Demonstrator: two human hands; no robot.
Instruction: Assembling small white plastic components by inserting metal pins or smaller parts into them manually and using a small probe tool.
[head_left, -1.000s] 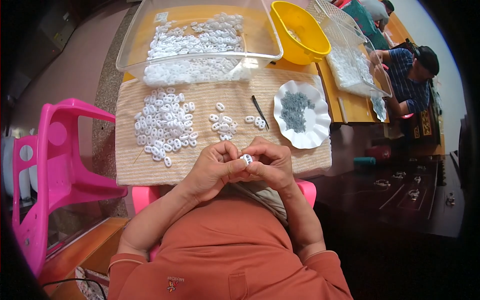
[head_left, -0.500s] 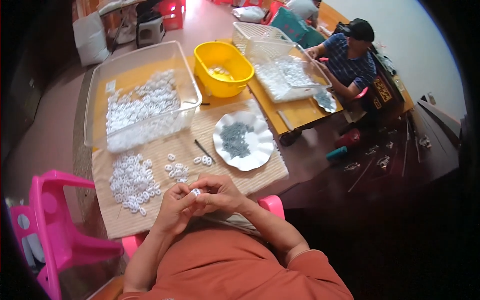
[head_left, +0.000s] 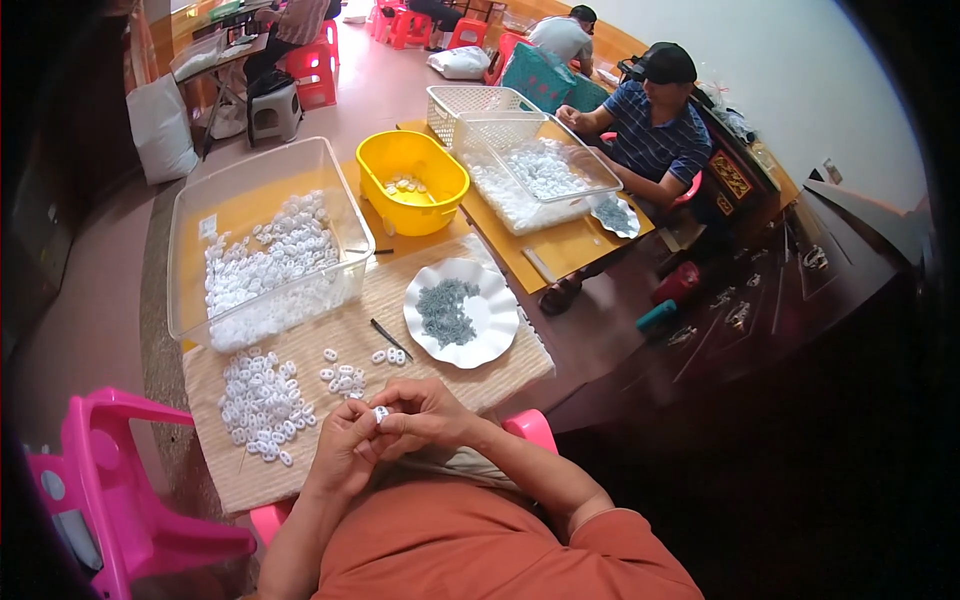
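Close to my body, over the table's near edge, my left hand (head_left: 345, 442) and my right hand (head_left: 428, 412) meet, fingers pinched on one small white oval plastic piece (head_left: 380, 413) with dark marks on its face. Just beyond my fingers lies a small cluster of white two-holed oval pieces (head_left: 346, 382), with a few more (head_left: 391, 356) to its right. A larger heap of the same pieces (head_left: 262, 405) spreads to the left. On the right, a white wavy-rimmed plate (head_left: 495, 325) holds many tiny grey parts (head_left: 446, 311). A thin black tool (head_left: 391, 340) lies beside the plate.
A clear bin (head_left: 180, 285) of white pieces stands at the back left, beside a yellow tub (head_left: 412, 218). Another clear bin (head_left: 608, 188) is on the adjoining table, where a co-worker (head_left: 655, 125) sits. A pink chair (head_left: 130, 490) stands at my left.
The view has tilted up, showing more of the room and another person at the back. Both hands stay together on the white piece.
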